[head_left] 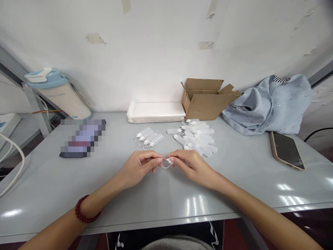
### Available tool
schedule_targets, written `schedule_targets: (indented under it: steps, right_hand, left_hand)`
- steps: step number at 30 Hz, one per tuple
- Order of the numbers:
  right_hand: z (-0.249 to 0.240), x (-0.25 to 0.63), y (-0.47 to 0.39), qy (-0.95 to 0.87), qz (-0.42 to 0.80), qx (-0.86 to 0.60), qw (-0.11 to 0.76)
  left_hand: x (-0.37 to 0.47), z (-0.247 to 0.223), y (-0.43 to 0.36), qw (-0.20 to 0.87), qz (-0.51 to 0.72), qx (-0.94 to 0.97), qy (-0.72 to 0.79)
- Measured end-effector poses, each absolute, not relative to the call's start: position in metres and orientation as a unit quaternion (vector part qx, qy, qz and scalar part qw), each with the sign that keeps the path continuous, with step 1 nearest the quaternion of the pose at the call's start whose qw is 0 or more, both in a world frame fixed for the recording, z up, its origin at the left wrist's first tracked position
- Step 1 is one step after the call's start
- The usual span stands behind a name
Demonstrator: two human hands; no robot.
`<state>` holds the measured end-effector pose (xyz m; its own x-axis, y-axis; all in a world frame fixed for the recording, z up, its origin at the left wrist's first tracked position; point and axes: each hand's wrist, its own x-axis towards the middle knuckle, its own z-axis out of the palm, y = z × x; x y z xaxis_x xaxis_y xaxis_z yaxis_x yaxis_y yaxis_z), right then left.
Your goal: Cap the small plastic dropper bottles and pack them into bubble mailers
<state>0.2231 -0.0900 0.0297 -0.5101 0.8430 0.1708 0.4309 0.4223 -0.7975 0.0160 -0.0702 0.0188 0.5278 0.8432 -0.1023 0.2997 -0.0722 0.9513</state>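
Over the middle of the table, my right hand [191,164] is closed around a small squeeze bottle, its body hidden by the fingers. Only the bottle's white tip [169,160] and a thin looped strap [166,167] show. The strap runs across to my left hand [144,166], whose thumb and fingers pinch its other end, seemingly the small cap, mostly covered. A thin needle appears to bridge the gap between both hands. Just beyond my left hand lies a row of several similar bottles [149,137]. A loose heap of translucent bottles [196,135] sits behind my right hand.
At the wall stand a stack of white trays or envelopes [157,111] and an open cardboard box [208,104]. A blue cloth bag [270,104] and a phone [287,151] are right. To the left are a tumbler [62,95] and a blurred phone [84,139].
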Motion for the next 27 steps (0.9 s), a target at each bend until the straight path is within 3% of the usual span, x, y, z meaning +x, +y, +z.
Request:
schedule_targets:
  steps: [10,27]
  right_hand:
    - [0.023,0.222,-0.09,-0.821,0.324,-0.397,0.252]
    - [0.018,0.221,-0.094,-0.789,0.407,-0.399,0.229]
  left_hand:
    - [0.017,0.016,-0.075,0.496,0.245,0.726,0.407]
    - [0.016,0.014,-0.076,0.578,0.174,0.695,0.39]
